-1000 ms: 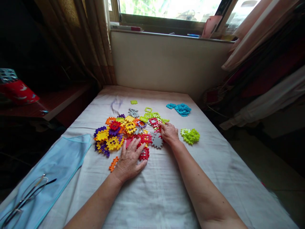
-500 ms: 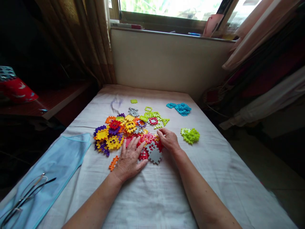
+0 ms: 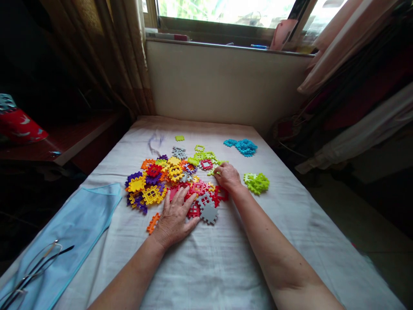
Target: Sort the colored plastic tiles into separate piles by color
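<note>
My left hand (image 3: pixel 176 219) lies with fingers spread at the near edge of a mixed heap of toothed plastic building tiles, its fingertips on the red tiles (image 3: pixel 198 187). Beyond them, my right hand (image 3: pixel 227 176) is curled, thumb and fingers pinched at the edge of a lime-green tile (image 3: pixel 211 173). Grey tiles (image 3: pixel 209 213) rest between my hands, with a red frame tile (image 3: pixel 221 194) below my right wrist. Yellow tiles (image 3: pixel 151 194), purple ones and orange ones fill the heap's left side. A loose orange tile (image 3: pixel 153 223) lies left of my left hand.
Blue tiles (image 3: pixel 247 147) form a pile at the back right, and a lime-green pile (image 3: pixel 259 184) sits right of my right hand. At left, eyeglasses (image 3: pixel 38 263) rest on a light-blue cloth (image 3: pixel 93 215). A white sheet (image 3: pixel 206 267) covers the surface.
My right hand has moved away from me, from the red tiles to the lime-green ones, uncovering the red frame tile. My left hand has stayed in place.
</note>
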`<action>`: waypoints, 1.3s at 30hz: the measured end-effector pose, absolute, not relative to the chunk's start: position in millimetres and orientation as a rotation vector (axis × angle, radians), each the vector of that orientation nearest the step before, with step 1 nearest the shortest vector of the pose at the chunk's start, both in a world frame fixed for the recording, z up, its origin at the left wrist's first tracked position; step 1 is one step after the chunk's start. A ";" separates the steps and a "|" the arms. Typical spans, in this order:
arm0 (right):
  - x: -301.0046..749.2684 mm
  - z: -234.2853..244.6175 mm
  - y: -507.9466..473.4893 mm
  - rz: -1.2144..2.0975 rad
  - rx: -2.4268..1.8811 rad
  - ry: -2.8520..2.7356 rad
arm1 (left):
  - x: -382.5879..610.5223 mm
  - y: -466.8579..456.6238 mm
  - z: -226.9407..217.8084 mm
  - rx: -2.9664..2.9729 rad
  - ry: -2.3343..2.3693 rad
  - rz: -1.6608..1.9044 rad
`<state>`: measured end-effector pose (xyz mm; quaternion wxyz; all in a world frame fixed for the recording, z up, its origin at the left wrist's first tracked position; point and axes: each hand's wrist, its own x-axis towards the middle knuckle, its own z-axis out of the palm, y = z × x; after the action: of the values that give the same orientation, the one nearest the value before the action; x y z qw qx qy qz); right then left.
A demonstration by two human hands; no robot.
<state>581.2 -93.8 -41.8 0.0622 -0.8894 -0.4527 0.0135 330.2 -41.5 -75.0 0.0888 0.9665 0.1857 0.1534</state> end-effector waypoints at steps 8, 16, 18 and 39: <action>595.1 -41.5 -141.6 -0.125 -2.620 -1.202 | 330.3 -40.4 -74.9 2.867 0.534 0.471; 635.9 -22.7 -195.6 -0.372 -2.782 -0.707 | 331.1 -40.2 -74.1 2.867 0.538 0.464; 640.3 -24.4 -202.3 -0.310 -2.849 -0.624 | 331.4 -40.1 -74.3 2.864 0.535 0.476; 606.1 -39.7 -133.5 -0.101 -2.614 -1.050 | 331.1 -40.3 -72.6 2.863 0.531 0.448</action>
<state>606.1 -133.5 -39.7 0.1609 -0.9152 -0.3677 -0.0355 331.1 -40.3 -72.6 0.0976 0.9672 0.1793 0.1512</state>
